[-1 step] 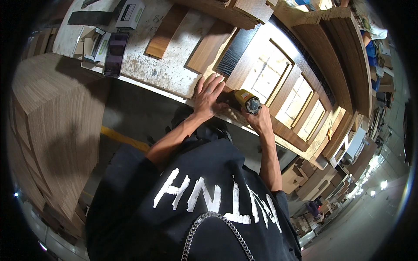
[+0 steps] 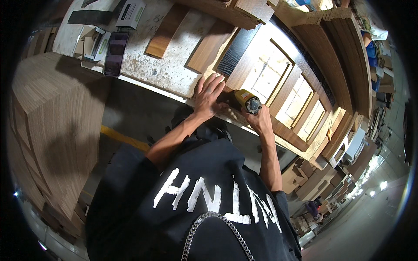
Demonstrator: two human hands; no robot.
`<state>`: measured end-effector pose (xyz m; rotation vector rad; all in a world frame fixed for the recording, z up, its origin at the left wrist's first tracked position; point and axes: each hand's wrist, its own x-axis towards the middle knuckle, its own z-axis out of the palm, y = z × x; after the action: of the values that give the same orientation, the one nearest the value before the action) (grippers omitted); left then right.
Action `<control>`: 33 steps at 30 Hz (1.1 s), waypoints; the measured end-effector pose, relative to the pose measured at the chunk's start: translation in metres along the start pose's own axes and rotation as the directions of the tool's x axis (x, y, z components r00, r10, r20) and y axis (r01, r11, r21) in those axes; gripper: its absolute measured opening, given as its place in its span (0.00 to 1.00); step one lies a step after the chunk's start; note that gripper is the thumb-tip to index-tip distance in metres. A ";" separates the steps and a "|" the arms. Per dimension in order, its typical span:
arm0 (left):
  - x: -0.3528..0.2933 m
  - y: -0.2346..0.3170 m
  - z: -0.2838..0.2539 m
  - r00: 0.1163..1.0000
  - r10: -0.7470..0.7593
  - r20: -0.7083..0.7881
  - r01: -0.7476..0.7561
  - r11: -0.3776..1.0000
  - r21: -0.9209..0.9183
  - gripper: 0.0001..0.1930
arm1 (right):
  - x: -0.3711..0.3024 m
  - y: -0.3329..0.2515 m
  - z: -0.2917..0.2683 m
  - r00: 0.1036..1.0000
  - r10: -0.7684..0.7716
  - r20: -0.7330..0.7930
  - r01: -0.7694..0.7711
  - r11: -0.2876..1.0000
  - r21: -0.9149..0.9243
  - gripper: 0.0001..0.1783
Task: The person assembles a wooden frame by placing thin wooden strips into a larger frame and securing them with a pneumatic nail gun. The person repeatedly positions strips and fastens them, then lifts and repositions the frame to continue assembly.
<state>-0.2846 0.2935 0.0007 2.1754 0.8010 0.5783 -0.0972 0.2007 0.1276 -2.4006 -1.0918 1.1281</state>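
My right hand is closed around a yellow nail gun with a grey round cap. The tool stands over the near left corner of a brown wooden frame, its nose hidden beneath it. Just left of the tool, my left hand lies with fingers stretched out at the bench edge, pressing on the end of the frame's wood. Crossbars divide the frame into several openings, through which the pale bench top shows. A black textured strip lies against the frame's left side.
Two loose brown boards lie on the stained workbench. A phone and small boxes sit at its left end. Tall stacked panels stand left of me; more boards are piled beyond the frame.
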 end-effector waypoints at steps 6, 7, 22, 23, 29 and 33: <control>-0.002 -0.007 0.009 1.000 -0.003 -0.013 0.003 1.000 0.015 0.41 | 0.002 -0.004 -0.004 0.999 0.035 0.019 -0.034 0.999 -0.013 0.18; -0.002 -0.008 0.009 1.000 0.001 -0.016 0.000 1.000 0.019 0.41 | 0.003 -0.005 -0.005 0.999 0.028 0.030 -0.028 1.000 -0.006 0.19; -0.006 -0.005 0.009 0.999 -0.027 -0.022 0.027 1.000 -0.012 0.46 | 0.016 -0.017 0.002 0.996 -0.074 0.048 0.076 0.996 -0.038 0.17; -0.006 -0.006 0.010 0.999 -0.032 -0.025 0.032 0.999 -0.011 0.46 | 0.015 -0.018 0.002 0.995 -0.093 0.044 0.094 0.995 -0.030 0.17; -0.003 -0.006 0.012 0.999 -0.020 -0.047 0.019 1.000 -0.011 0.47 | 0.012 -0.026 0.001 0.994 -0.102 0.032 0.103 0.994 -0.039 0.16; 0.001 -0.004 0.013 1.000 -0.022 -0.014 0.023 0.999 0.045 0.45 | -0.001 0.006 0.007 0.988 -0.157 -0.001 0.157 0.987 -0.036 0.20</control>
<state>-0.2779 0.2904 -0.0105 2.2031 0.8521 0.5689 -0.0992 0.1955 0.1201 -2.2954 -1.2852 1.0595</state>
